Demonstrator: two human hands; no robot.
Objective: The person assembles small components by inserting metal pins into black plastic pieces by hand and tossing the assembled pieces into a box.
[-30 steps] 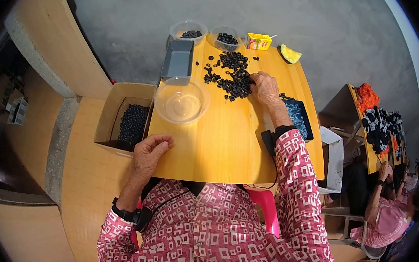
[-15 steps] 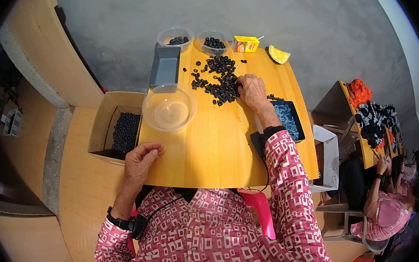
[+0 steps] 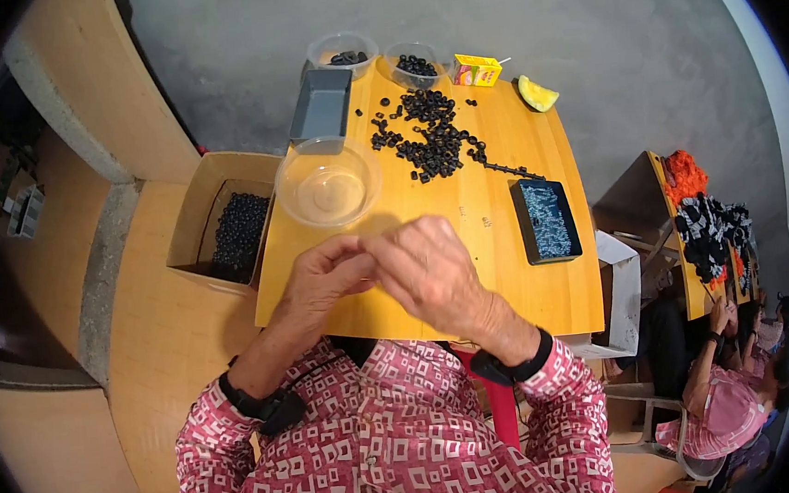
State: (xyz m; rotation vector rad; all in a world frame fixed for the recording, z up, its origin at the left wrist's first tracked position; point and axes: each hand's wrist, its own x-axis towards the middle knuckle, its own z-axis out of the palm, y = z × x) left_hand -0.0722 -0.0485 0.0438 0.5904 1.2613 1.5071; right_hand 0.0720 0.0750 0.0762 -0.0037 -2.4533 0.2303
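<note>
My left hand (image 3: 325, 284) and my right hand (image 3: 438, 275) meet over the front part of the yellow wooden table (image 3: 561, 303). The fingertips of both are pinched together and touching; whatever sits between them is too small or hidden to make out. The right fingers are slightly blurred. Beyond my hands lies a loose pile of small black ring-like pieces (image 3: 433, 151), with a thin dark strand (image 3: 511, 171) trailing right from it. A clear round plastic bowl (image 3: 293, 199) stands just past my left hand. To the right is a black tray (image 3: 525, 227) of thin bluish pieces.
At the back are a grey rectangular tray (image 3: 321, 113), two clear tubs with black pieces, a yellow drink carton (image 3: 477, 70) and a yellow melon-like wedge (image 3: 538, 95). A cardboard box (image 3: 190, 212) of dark pieces stands left of the table. People sit at another table far right.
My right hand has come back from the black pile to my left hand. The left hand has moved right and over the table, and the two now touch.
</note>
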